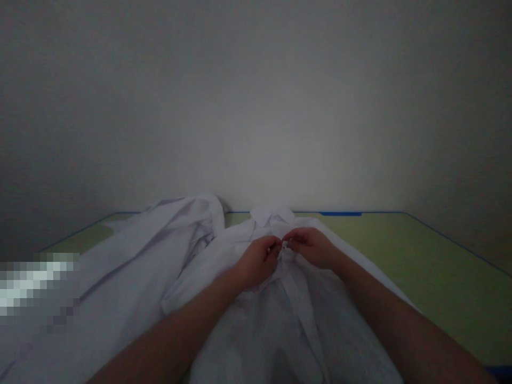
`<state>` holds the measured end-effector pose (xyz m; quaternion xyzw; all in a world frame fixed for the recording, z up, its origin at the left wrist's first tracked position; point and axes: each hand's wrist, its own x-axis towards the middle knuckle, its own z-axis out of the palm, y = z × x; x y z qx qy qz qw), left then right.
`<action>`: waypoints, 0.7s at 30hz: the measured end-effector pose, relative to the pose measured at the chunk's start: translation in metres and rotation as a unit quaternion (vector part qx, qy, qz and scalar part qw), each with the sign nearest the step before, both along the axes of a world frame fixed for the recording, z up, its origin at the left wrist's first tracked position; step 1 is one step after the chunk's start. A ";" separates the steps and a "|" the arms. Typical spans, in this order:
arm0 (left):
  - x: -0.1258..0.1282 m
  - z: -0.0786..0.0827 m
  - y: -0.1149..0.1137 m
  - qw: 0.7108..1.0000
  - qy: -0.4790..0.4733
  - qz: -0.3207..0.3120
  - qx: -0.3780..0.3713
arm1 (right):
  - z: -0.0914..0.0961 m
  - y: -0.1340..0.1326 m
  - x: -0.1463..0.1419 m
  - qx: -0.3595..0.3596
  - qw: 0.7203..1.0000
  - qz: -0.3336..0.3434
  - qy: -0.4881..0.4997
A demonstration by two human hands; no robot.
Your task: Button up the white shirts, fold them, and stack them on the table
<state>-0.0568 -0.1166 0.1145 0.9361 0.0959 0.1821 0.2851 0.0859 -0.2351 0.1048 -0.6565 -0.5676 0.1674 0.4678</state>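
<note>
A white collared shirt [248, 333] lies spread in front of me, its collar [270, 215] pointing to the far edge. My left hand [260, 261] is closed in a pinch on the front edge of the shirt, a little below the collar. Across from it, my right hand [314, 247] pinches the same front strip, and the fingertips of both hands almost meet. Gathered cloth bunches between them and the front strip runs down toward me. A button, if one is there, is too small to make out.
A second white garment [132, 277] lies rumpled on the left, against the shirt's side. Both rest on a green table [452, 282] with blue edging. Behind the far edge stands a plain grey wall [256, 106]. A pixelated patch covers the lower left.
</note>
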 end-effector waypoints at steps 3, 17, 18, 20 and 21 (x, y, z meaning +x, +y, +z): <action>-0.001 -0.003 -0.001 1.000 0.002 -0.009 -0.026 | 0.001 -0.002 0.001 -0.017 0.999 -0.014 -0.047; -0.004 -0.013 0.004 0.999 0.013 0.050 -0.017 | -0.003 -0.004 -0.018 0.032 0.960 -0.035 -0.274; -0.004 -0.013 0.004 0.998 0.012 0.052 -0.021 | -0.003 -0.004 -0.019 0.033 0.961 -0.027 -0.275; -0.006 -0.015 0.005 0.998 0.011 0.052 -0.036 | -0.001 -0.004 -0.018 0.023 0.967 -0.008 -0.254; -0.006 -0.015 0.005 0.997 0.009 0.052 -0.048 | 0.000 -0.004 -0.017 0.011 0.972 0.002 -0.236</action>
